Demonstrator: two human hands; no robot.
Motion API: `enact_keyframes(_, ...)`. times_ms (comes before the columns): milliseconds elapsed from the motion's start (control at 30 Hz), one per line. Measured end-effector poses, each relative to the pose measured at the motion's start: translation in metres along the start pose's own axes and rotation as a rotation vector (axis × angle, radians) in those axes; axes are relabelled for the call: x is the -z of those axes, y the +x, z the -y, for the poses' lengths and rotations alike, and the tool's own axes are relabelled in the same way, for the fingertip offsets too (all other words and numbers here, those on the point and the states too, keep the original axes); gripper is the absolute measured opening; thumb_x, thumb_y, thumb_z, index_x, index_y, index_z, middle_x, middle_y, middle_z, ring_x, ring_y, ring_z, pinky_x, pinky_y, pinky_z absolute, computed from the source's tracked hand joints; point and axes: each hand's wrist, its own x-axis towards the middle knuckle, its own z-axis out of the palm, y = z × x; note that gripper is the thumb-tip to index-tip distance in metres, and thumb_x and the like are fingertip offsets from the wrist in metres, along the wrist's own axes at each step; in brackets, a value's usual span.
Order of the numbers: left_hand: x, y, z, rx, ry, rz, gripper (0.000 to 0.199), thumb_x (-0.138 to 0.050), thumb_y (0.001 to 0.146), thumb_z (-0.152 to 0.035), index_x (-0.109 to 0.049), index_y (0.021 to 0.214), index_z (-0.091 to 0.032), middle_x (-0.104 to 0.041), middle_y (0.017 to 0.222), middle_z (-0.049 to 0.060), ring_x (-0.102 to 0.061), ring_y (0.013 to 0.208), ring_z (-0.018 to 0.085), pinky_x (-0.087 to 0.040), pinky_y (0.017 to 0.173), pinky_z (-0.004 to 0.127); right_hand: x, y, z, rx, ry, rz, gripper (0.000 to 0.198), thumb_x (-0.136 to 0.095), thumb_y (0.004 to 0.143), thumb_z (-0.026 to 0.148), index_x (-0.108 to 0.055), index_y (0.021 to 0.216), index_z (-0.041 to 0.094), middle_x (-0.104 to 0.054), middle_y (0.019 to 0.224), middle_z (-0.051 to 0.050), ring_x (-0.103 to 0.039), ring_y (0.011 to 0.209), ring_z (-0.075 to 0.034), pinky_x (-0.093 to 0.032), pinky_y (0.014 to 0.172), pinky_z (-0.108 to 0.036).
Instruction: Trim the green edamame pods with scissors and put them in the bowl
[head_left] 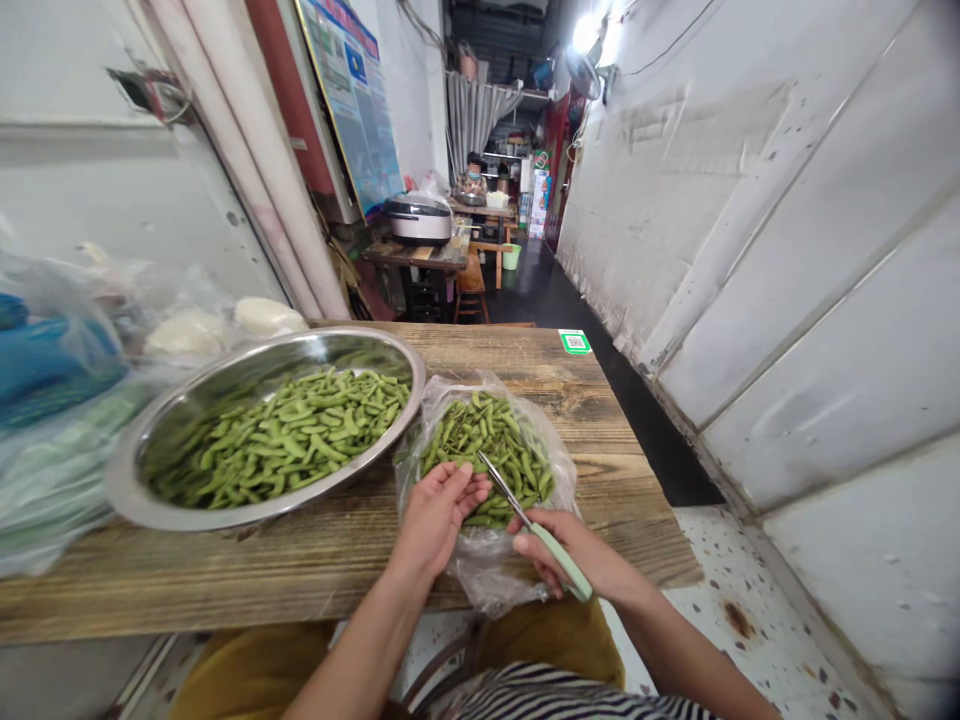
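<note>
My right hand is closed around a pair of scissors with pale green handles. The metal blades point up and left, their tips close to my left fingertips. With thumb and fingers pinched together, my left hand holds a green edamame pod, mostly hidden by the fingers. Both hands are over a clear plastic bag, opened out and filled with edamame pods. To the left, a wide steel basin holds a large heap of edamame pods.
The wooden table carries plastic bags at its left end and a green QR-code card at the far right corner. Beyond are another table with a cooker and a seated person. A white wall runs along the right.
</note>
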Motion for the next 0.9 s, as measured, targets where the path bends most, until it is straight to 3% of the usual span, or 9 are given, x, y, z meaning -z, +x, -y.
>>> enact_keyframes(233,0.003,0.002,0.005,-0.091,0.105,-0.018,0.034,-0.079,0.059,-0.034,-0.056,0.075,-0.015,-0.068,0.07,0.004,-0.066,0.068,0.015,-0.054,0.069,0.029,-0.004,0.005,-0.004,-0.035,0.044,-0.052,0.041,-0.06,0.077,0.059,-0.052,0.08,0.018,-0.042,0.039,0.01,-0.038,0.03,-0.007,-0.03,0.028,-0.016)
enact_keyframes(300,0.013,0.007,-0.009,-0.303,0.249,-0.138,0.034,-0.073,0.065,-0.039,-0.056,0.082,-0.016,-0.067,0.071,0.003,-0.066,0.066,0.016,-0.054,0.071,0.033,-0.002,0.006,-0.006,-0.024,0.07,-0.084,0.041,-0.062,0.076,0.058,-0.052,0.083,0.018,-0.041,0.041,0.01,-0.038,0.031,-0.007,-0.032,0.029,-0.016)
enact_keyframes(367,0.027,0.013,-0.032,-0.627,0.473,-0.369,0.032,-0.065,0.073,-0.041,-0.056,0.092,-0.017,-0.067,0.076,0.004,-0.066,0.07,0.018,-0.052,0.075,0.037,0.001,0.005,-0.009,-0.012,0.085,-0.11,0.044,-0.062,0.076,0.059,-0.051,0.088,0.018,-0.04,0.045,0.011,-0.038,0.034,-0.007,-0.034,0.031,-0.016)
enact_keyframes(433,0.039,0.017,-0.057,-0.92,0.817,-0.577,0.03,-0.06,0.078,-0.037,-0.06,0.099,-0.017,-0.067,0.097,0.01,-0.063,0.093,0.024,-0.046,0.087,0.042,0.005,0.003,-0.011,0.018,0.071,-0.116,0.048,-0.058,0.077,0.062,-0.05,0.093,0.018,-0.041,0.051,0.01,-0.04,0.038,-0.007,-0.036,0.035,-0.017)
enact_keyframes(500,0.042,0.018,-0.071,-1.103,1.14,-0.631,0.033,-0.061,0.077,-0.033,-0.062,0.106,-0.017,-0.059,0.12,0.016,-0.05,0.117,0.032,-0.034,0.098,0.049,0.007,0.002,-0.012,0.057,0.047,-0.115,0.049,-0.054,0.08,0.063,-0.049,0.096,0.017,-0.042,0.056,0.008,-0.042,0.043,-0.007,-0.037,0.039,-0.017)
enact_keyframes(600,0.034,0.018,-0.061,-1.168,1.452,-0.385,0.021,-0.058,0.082,-0.028,-0.067,0.099,-0.021,-0.064,0.112,0.013,-0.052,0.112,0.031,-0.026,0.097,0.05,0.008,0.0,-0.014,0.08,0.021,-0.11,0.049,-0.05,0.083,0.063,-0.05,0.097,0.017,-0.042,0.058,0.007,-0.043,0.044,-0.007,-0.038,0.041,-0.018)
enact_keyframes(667,0.026,0.019,-0.042,-1.104,1.586,-0.13,0.015,-0.055,0.084,-0.025,-0.069,0.087,-0.023,-0.069,0.095,0.008,-0.057,0.098,0.027,-0.027,0.091,0.048,0.007,-0.001,-0.015,0.076,-0.001,-0.105,0.046,-0.05,0.084,0.061,-0.05,0.096,0.016,-0.043,0.057,0.007,-0.042,0.043,-0.007,-0.038,0.04,-0.018)
enact_keyframes(733,0.019,0.022,-0.023,-1.015,1.692,0.02,0.014,-0.055,0.084,-0.024,-0.069,0.082,-0.022,-0.069,0.09,0.007,-0.057,0.093,0.026,-0.027,0.087,0.046,0.006,-0.001,-0.015,0.071,-0.015,-0.097,0.044,-0.051,0.085,0.059,-0.05,0.095,0.017,-0.044,0.056,0.007,-0.042,0.042,-0.007,-0.037,0.04,-0.018)
enact_keyframes(900,0.016,0.028,-0.007,-0.888,1.778,0.02,0.013,-0.055,0.083,-0.021,-0.067,0.087,-0.02,-0.069,0.094,0.009,-0.055,0.096,0.027,-0.03,0.084,0.043,0.006,-0.002,-0.015,0.039,0.004,-0.08,0.039,-0.053,0.085,0.055,-0.051,0.094,0.017,-0.046,0.056,0.007,-0.043,0.04,-0.007,-0.036,0.038,-0.017)
